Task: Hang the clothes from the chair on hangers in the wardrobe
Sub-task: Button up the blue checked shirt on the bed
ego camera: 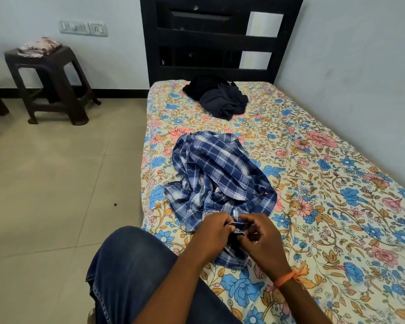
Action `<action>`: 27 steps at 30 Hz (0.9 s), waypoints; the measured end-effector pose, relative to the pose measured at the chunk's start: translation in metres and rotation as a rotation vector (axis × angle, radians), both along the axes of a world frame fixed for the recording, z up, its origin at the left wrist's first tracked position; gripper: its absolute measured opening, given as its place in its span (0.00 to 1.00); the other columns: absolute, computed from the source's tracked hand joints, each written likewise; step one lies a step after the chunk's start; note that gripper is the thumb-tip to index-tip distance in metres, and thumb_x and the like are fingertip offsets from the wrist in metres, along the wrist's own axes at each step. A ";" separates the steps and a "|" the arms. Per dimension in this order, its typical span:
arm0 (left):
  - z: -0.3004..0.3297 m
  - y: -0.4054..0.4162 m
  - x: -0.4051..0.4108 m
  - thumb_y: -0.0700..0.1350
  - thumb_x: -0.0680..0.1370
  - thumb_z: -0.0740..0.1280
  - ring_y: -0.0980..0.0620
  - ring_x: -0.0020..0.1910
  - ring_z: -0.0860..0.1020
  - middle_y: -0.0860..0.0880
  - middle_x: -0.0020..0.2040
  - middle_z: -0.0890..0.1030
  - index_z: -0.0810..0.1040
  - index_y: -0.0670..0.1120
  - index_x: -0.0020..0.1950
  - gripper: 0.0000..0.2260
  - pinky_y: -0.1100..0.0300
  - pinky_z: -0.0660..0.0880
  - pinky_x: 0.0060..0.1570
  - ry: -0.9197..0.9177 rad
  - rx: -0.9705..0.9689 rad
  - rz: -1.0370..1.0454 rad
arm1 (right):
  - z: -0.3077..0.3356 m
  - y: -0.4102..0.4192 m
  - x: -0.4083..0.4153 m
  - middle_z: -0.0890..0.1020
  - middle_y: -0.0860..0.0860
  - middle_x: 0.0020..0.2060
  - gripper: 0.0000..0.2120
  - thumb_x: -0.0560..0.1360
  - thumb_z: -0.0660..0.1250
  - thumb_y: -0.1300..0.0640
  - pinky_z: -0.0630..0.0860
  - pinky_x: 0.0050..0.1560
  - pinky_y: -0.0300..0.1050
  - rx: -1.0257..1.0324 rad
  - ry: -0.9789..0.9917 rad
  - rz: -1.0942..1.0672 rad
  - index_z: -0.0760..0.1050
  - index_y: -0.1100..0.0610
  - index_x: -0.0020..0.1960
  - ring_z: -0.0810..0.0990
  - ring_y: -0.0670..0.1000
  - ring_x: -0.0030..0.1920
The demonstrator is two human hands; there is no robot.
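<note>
Nearest the lens, one knee in blue denim rises at the bottom edge, its lower part cut off. Left of everything else stands one dark brown plastic stool against the wall, with one crumpled pale patterned cloth on its seat; what kind of garment that is cannot be told.

Next comes the single bed under a floral cream sheet. Two hands meet at its near edge: the left hand and the right hand both pinch the near hem of one rumpled blue-and-white checked shirt. Its fabric hides the fingertips. This shirt lies with its long axis running from the hands away toward the black wooden headboard. Beyond it sits one heap of dark navy and black clothing; how many pieces it holds is unclear.
</note>
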State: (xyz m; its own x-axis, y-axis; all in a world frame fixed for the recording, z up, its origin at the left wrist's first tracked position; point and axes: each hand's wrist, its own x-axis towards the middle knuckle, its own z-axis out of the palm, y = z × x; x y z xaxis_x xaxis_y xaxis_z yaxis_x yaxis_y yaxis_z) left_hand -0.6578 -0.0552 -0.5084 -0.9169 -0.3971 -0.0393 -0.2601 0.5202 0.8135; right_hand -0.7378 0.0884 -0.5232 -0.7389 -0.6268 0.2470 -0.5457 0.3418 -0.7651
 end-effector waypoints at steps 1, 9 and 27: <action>0.000 0.001 0.000 0.45 0.80 0.64 0.56 0.39 0.74 0.52 0.42 0.77 0.74 0.51 0.43 0.06 0.63 0.68 0.36 0.004 -0.007 -0.009 | 0.000 -0.001 0.001 0.78 0.42 0.49 0.22 0.67 0.76 0.64 0.81 0.45 0.44 -0.001 0.028 -0.013 0.77 0.46 0.56 0.79 0.42 0.45; 0.000 0.001 0.005 0.43 0.73 0.68 0.55 0.48 0.72 0.54 0.48 0.74 0.74 0.50 0.50 0.07 0.58 0.75 0.47 0.101 -0.208 -0.078 | 0.005 -0.009 0.005 0.78 0.42 0.40 0.08 0.74 0.73 0.64 0.72 0.41 0.32 -0.025 0.125 -0.050 0.78 0.52 0.43 0.77 0.43 0.43; 0.004 0.006 0.006 0.44 0.76 0.61 0.52 0.43 0.72 0.50 0.43 0.77 0.73 0.46 0.46 0.03 0.56 0.73 0.41 0.116 -0.341 -0.069 | -0.005 -0.004 0.002 0.74 0.43 0.43 0.07 0.75 0.71 0.62 0.69 0.42 0.29 0.060 0.297 0.032 0.75 0.53 0.47 0.74 0.40 0.42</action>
